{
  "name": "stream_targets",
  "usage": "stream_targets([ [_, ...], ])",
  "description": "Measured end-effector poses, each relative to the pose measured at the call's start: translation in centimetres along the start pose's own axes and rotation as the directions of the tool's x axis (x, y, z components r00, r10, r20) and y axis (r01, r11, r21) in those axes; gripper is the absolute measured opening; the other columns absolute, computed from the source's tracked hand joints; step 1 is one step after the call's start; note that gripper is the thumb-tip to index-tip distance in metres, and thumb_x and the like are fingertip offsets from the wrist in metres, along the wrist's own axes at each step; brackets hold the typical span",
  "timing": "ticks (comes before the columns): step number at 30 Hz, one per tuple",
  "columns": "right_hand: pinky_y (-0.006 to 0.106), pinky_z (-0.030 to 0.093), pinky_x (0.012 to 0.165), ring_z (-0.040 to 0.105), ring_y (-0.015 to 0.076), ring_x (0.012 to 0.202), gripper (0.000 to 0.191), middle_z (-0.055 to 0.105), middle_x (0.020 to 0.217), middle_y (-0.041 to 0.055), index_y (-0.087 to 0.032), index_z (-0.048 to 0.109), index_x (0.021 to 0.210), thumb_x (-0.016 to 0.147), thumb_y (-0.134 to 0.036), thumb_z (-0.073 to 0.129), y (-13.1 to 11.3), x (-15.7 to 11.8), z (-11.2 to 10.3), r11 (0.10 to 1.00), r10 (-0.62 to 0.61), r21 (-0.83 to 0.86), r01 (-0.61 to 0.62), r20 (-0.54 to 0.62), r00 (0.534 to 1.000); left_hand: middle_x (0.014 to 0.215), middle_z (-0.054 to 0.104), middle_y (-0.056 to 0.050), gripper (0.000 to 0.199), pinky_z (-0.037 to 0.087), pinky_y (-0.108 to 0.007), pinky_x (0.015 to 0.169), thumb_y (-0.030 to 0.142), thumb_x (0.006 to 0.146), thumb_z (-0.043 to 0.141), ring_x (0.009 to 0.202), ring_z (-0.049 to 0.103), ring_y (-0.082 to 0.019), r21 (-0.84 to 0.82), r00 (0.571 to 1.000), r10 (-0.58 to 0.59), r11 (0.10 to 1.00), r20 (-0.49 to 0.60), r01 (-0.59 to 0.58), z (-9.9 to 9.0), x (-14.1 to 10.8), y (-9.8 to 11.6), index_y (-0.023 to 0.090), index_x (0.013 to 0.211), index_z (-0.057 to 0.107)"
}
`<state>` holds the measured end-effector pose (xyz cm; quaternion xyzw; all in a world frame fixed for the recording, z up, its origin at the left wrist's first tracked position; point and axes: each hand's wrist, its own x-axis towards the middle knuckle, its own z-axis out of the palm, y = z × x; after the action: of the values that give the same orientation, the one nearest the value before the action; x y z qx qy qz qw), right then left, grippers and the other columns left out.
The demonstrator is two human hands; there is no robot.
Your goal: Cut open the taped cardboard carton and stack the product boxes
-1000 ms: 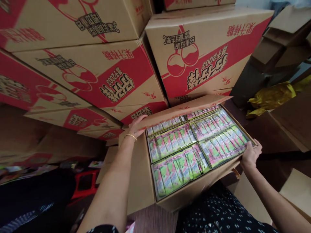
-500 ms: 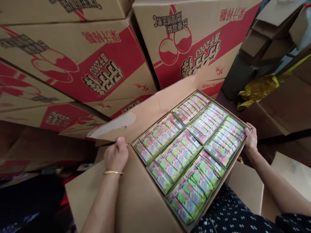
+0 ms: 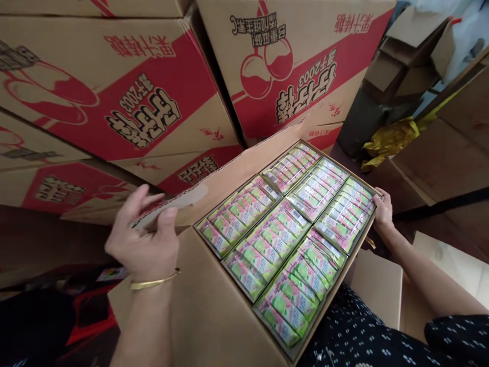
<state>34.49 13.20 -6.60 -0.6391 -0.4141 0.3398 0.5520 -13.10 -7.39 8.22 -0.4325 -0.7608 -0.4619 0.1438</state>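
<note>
Brown cardboard open carton [image 3: 214, 295], full of green-and-pink wrapped packets [image 3: 267, 237], sits before us. Our right hand [image 3: 383, 210] clamps its right edge; left hand [image 3: 144, 239], fingers spread, at raised brown flap [image 3: 244, 163], contact unclear. We'd steady that edge, keep flap off packets.

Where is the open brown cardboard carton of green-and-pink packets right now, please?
In the head view, the carton is just right of centre, its right edge in the right hand, with red-and-tan printed cardboard boxes stacked beyond it.
</note>
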Motion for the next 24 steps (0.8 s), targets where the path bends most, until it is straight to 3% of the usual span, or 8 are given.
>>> stream_targets([
  [2, 0.041, 0.046, 0.099, 0.058, 0.022, 0.1, 0.053, 0.063, 0.111, 0.008, -0.017, 0.06, 0.115, 0.067, -0.041, 0.06, -0.1, -0.2, 0.0, 1.0, 0.01, -0.002, -0.01, -0.002, 1.0, 0.093, 0.074, -0.007, 0.039, 0.054, -0.035, 0.083, 0.046, 0.084, 0.064, 0.085, 0.07, -0.022, -0.101, 0.998, 0.03, 0.994, -0.055, -0.036, -0.4, 0.7, 1.5, 0.018, 0.109, 0.075],
  [4, 0.042, 0.045, 0.101, 0.058, 0.0231, 0.103, 0.053, 0.064, 0.113, 0.008, -0.018, 0.061, 0.115, 0.068, -0.043, 0.06, -0.2, -0.3, -0.1, 1.0, 0.018, -0.025, -0.018, -0.001, 1.0, 0.074, 0.068, -0.003, 0.025, 0.05, -0.033, 0.072, 0.042, 0.082, 0.065, 0.069, 0.063, -0.019, -0.13, 0.996, 0.003, 0.991, -0.089, -0.015, -0.3, 1.6, 1.8, 0.018, 0.082, 0.074],
  [9, 0.044, 0.045, 0.101, 0.058, 0.025, 0.104, 0.052, 0.064, 0.11, 0.0074, -0.018, 0.063, 0.113, 0.068, -0.045, 0.059, -0.5, -0.8, -0.8, 0.997, 0.039, -0.068, -0.037, 0.02, 0.999, 0.063, 0.053, 0.0, 0.028, 0.043, -0.033, 0.064, 0.048, 0.069, 0.054, 0.062, 0.051, -0.017, -0.186, 0.977, -0.163, 0.973, -0.135, 0.137, 1.3, 4.7, 0.1, 0.02, 0.067, 0.058],
  [15, 0.045, 0.042, 0.106, 0.056, 0.0265, 0.111, 0.048, 0.064, 0.116, 0.0077, -0.019, 0.063, 0.113, 0.072, -0.045, 0.06, 0.4, -2.3, -3.1, 0.992, 0.029, -0.123, -0.026, 0.021, 0.999, 0.071, 0.051, 0.0, 0.038, 0.047, -0.034, 0.071, 0.055, 0.06, 0.048, 0.07, 0.05, -0.016, -0.184, 0.961, -0.258, 0.954, -0.098, 0.237, 3.5, 8.5, -0.8, 0.02, 0.074, 0.053],
  [20, 0.045, 0.045, 0.103, 0.056, 0.0263, 0.11, 0.051, 0.062, 0.115, 0.0071, -0.02, 0.061, 0.12, 0.077, -0.049, 0.062, 2.3, -5.0, -6.6, 0.99, 0.032, -0.138, -0.034, -0.019, 0.999, 0.07, 0.051, 0.002, 0.031, 0.051, -0.033, 0.074, 0.042, 0.071, 0.052, 0.065, 0.045, -0.012, -0.159, 0.932, -0.35, 0.929, -0.091, 0.334, 6.2, 10.9, -1.3, 0.014, 0.081, 0.06],
  [22, 0.046, 0.042, 0.106, 0.055, 0.0265, 0.114, 0.052, 0.061, 0.119, 0.0076, -0.02, 0.06, 0.121, 0.078, -0.05, 0.061, 2.7, -6.5, -7.9, 0.988, 0.026, -0.148, -0.032, -0.045, 0.999, 0.079, 0.062, -0.002, 0.034, 0.053, -0.034, 0.078, 0.035, 0.078, 0.053, 0.07, 0.053, -0.014, -0.095, 0.915, -0.398, 0.915, -0.066, 0.392, 7.5, 11.8, -1.5, 0.008, 0.094, 0.066],
  [24, 0.047, 0.04, 0.108, 0.054, 0.0263, 0.116, 0.053, 0.059, 0.122, 0.0082, -0.02, 0.059, 0.123, 0.08, -0.05, 0.06, 2.9, -8.1, -9.0, 0.988, 0.028, -0.151, -0.038, -0.066, 0.997, 0.102, 0.071, -0.012, 0.043, 0.055, -0.035, 0.085, 0.03, 0.083, 0.054, 0.085, 0.062, -0.017, -0.023, 0.907, -0.419, 0.908, -0.029, 0.419, 8.8, 12.4, -1.9, 0.001, 0.114, 0.065],
])
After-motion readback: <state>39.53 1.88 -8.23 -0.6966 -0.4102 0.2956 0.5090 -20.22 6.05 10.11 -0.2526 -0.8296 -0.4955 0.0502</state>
